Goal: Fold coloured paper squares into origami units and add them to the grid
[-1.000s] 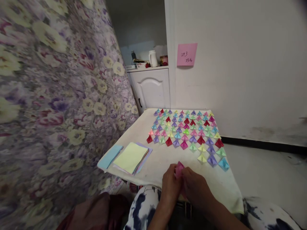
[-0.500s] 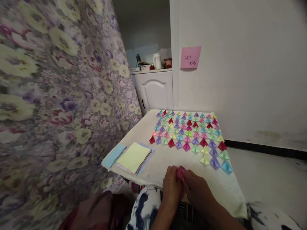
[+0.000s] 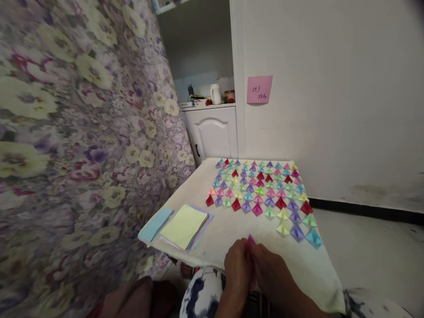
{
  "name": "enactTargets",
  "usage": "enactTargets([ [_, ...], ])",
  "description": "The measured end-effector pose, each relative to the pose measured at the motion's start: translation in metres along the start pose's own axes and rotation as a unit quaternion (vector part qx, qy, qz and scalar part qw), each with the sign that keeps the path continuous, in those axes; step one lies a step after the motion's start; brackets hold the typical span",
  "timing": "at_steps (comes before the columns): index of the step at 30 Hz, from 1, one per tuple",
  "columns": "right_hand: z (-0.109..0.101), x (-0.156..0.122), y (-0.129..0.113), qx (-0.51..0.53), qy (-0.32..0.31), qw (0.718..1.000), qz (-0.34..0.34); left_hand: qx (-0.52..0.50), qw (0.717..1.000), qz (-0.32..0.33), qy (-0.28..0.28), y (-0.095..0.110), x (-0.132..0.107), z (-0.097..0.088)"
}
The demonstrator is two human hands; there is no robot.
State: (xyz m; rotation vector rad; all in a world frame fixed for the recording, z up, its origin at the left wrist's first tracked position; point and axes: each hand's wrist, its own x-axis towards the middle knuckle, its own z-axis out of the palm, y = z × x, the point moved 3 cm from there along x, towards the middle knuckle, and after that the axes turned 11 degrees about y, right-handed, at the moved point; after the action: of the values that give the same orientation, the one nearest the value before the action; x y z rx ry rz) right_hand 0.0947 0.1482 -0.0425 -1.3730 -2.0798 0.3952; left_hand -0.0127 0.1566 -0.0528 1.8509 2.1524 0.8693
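Close together at the table's near edge, my left hand (image 3: 237, 264) and my right hand (image 3: 270, 267) both pinch a piece of folded pink paper (image 3: 251, 240). Its pointed tip sticks up between the fingers, while the rest is hidden by the hands. Beyond them, rows of small folded paper pieces (image 3: 257, 208) in many colours cover the far and right part of the cream-covered table (image 3: 225, 234). To the left of my hands lies a stack of square paper sheets (image 3: 184, 226), pale yellow on top. Beside it is a blue paper pile (image 3: 155, 224).
A floral curtain (image 3: 99, 154) hangs along the left. Behind the table stand a white cabinet (image 3: 215, 132) with a white jug (image 3: 215, 94) on its top, and a wall bearing a pink note (image 3: 259, 89). My patterned trouser leg (image 3: 202, 291) is below the table edge.
The view has tilted slightly upward, so the table sits lower. Both hands still grip the pink paper; less of it shows now, as a narrow tip.
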Motion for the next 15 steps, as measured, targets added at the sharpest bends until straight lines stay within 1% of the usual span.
enactTargets([
  [2, 0.000, 0.000, 0.000, -0.011, 0.005, 1.000, -0.003, -0.004, 1.000, -0.003, -0.004, 0.000, 0.000, 0.000],
  [6, 0.001, 0.000, 0.003, -0.040, 0.037, 0.998, -0.012, -0.040, 0.999, -0.004, -0.009, 0.000, 0.002, -0.001],
  [10, 0.005, 0.001, 0.012, -0.055, 0.056, 0.996, 0.041, -0.070, 0.997, -0.012, -0.005, -0.004, 0.002, 0.001],
  [13, 0.008, 0.001, 0.020, -0.040, 0.063, 0.994, 0.075, -0.079, 0.997, -0.011, 0.004, -0.005, 0.001, 0.001],
  [15, 0.010, 0.002, 0.024, -0.017, 0.065, 0.994, 0.083, -0.085, 0.996, -0.012, 0.006, -0.005, 0.001, 0.000],
])
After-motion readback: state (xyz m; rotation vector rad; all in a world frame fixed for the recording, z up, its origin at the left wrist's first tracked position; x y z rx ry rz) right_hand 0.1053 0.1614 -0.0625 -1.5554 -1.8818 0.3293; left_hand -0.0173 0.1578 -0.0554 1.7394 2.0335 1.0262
